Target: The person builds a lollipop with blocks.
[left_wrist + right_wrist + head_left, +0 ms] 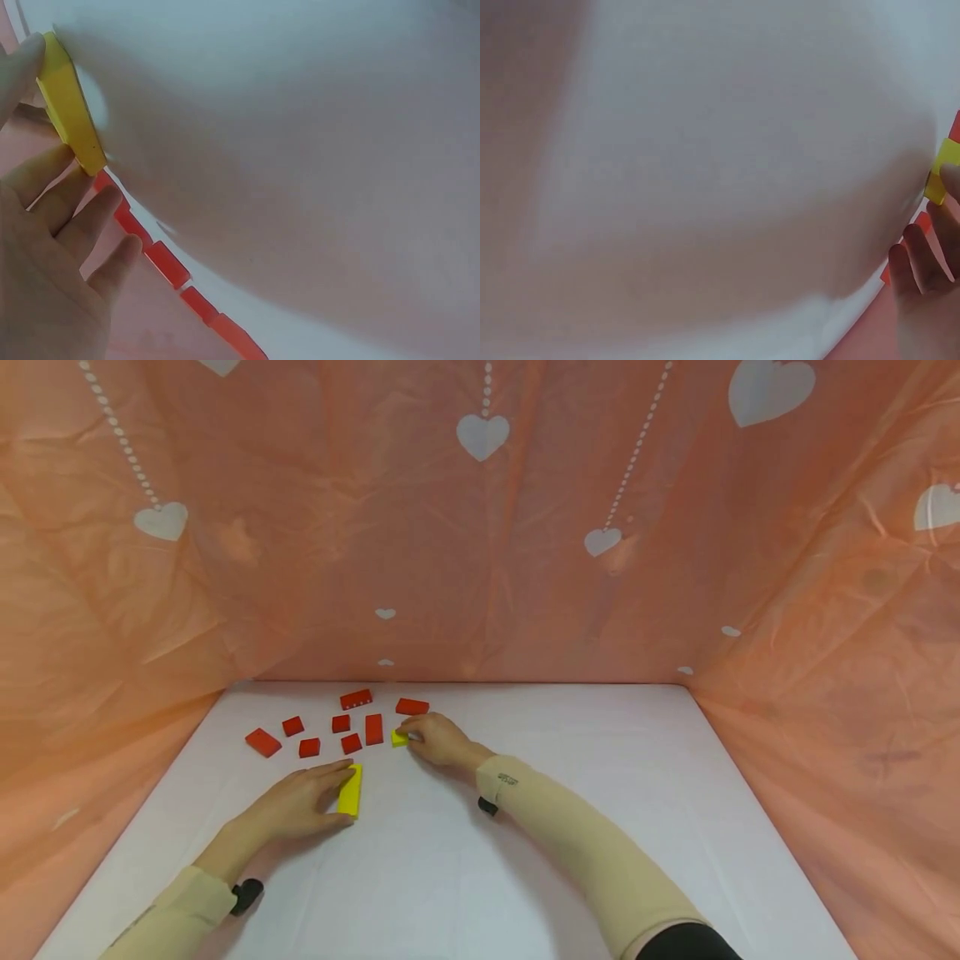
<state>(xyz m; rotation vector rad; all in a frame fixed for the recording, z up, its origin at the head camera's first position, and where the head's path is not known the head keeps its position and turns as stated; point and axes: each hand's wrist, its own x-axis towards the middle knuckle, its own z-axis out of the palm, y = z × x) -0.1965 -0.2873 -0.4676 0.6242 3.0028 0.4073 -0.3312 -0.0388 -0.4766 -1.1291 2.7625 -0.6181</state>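
Observation:
My left hand holds a long yellow block on the white table, thumb at its near end and fingers at its far end. In the left wrist view the same yellow block spans from thumb to fingertips. Farther off and to the right, my right hand pinches a small yellow block, partly hidden by the fingers. The right wrist view catches that small block at its right edge, between thumb and fingers. Just left of it lies an upright-turned red block.
Several red blocks lie scattered beyond the hands, among them a long one at the left, one with white dots at the back and another beyond my right hand. An orange-pink cloth with white hearts encloses the table.

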